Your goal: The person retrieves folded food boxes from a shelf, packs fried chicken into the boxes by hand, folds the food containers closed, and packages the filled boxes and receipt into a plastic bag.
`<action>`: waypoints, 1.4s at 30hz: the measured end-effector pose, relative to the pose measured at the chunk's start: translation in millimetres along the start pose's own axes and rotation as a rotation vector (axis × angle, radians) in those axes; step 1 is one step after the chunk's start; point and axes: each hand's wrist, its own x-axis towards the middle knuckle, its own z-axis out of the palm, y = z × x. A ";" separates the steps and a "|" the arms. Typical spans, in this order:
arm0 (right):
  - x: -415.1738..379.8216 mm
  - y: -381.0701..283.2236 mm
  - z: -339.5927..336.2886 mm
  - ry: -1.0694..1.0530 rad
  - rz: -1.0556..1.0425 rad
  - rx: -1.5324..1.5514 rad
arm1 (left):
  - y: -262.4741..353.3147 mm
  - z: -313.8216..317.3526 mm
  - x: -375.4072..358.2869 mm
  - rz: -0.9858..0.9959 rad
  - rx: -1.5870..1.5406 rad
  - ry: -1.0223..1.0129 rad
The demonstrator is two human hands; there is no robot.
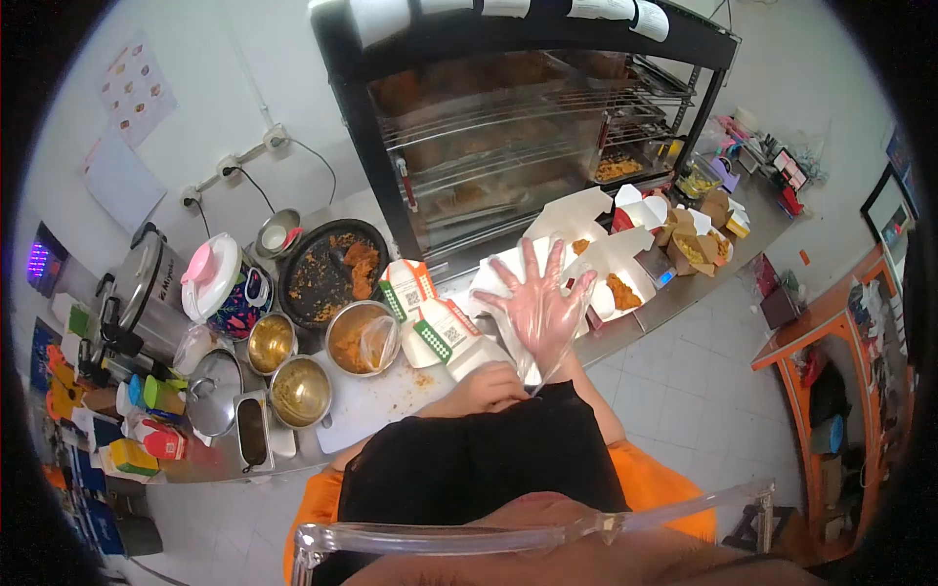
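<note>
My right hand [542,303] is raised over the counter with its fingers spread wide, inside a clear plastic glove [515,337] that hangs loose around the wrist. My left hand [486,389] is bare, its fingers bent and closed at the cuff of that glove. Just beyond and left of the hands lie printed paper food sleeves [446,332]. An open white box [618,256] with fried chicken [621,292] in it stands to the right of the gloved hand.
A glass-fronted warming cabinet [489,146] stands behind. At left are a black pan [303,283] with fried pieces, metal bowls [300,391], a steel cooker [147,293] and a white cutting board [366,400]. Several filled cartons [691,251] line the counter at right.
</note>
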 end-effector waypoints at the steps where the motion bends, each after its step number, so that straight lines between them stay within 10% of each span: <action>1: 2.9 -7.9 -2.4 0.009 0.000 -0.075 | -1.1 -4.7 4.1 0.007 0.012 0.030; 9: -21.5 -56.5 -40.8 0.220 -0.036 -0.520 | -142.3 -113.1 47.8 -0.687 0.809 0.760; 16: -82.8 -90.2 -91.9 0.543 -0.060 -0.698 | -156.6 -90.0 81.9 -0.501 0.565 1.116; 25: -40.2 -95.0 -87.2 0.361 -0.076 -0.944 | -170.2 -71.5 120.3 -0.389 0.289 0.970; 31: 51.5 -33.0 -95.4 -0.040 -0.005 -1.130 | -146.2 -118.5 120.6 -0.511 -0.094 0.416; 35: 120.7 -2.2 -92.2 -0.365 -0.180 -1.956 | -81.6 -108.5 50.3 -0.490 0.059 0.641; 42: 183.1 36.7 -125.0 -0.511 -0.362 -2.551 | 18.0 -29.3 -128.1 -1.034 0.087 0.646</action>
